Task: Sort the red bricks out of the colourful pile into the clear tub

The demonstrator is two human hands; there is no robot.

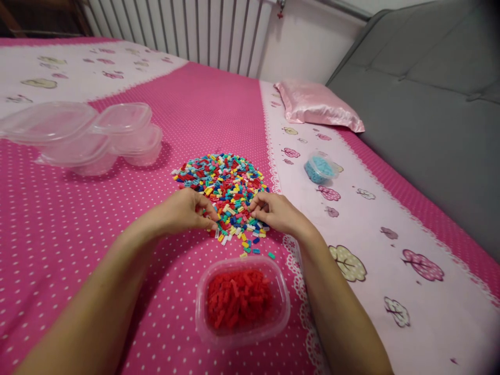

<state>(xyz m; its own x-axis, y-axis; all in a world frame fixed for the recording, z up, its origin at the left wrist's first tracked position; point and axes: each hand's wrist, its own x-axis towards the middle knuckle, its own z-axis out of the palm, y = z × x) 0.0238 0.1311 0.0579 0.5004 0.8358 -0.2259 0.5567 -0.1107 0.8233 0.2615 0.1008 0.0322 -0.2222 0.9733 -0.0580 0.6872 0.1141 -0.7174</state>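
A mound of small plastic building bricks (230, 182) in red, yellow, blue, green, white and other colours lies on the pink dotted cover. My left hand (189, 211) is at the mound's near left edge, thumb and forefinger drawn close together over the bricks. Across from it, my right hand (277, 211) touches the right side with its fingers curled in a pinch. Whether a brick sits in either pinch is too small to see. Between my forearms, closer to me, stands a clear plastic tub (283, 307) filled with red bricks (238, 297).
Several clear lidded tubs (121, 120) are stacked at the left. A small tub of light blue bricks (320, 167) stands on the right on the white printed band. Farther back are a pink pillow (316, 104), a grey headboard (422, 78) and a white radiator (183, 31).
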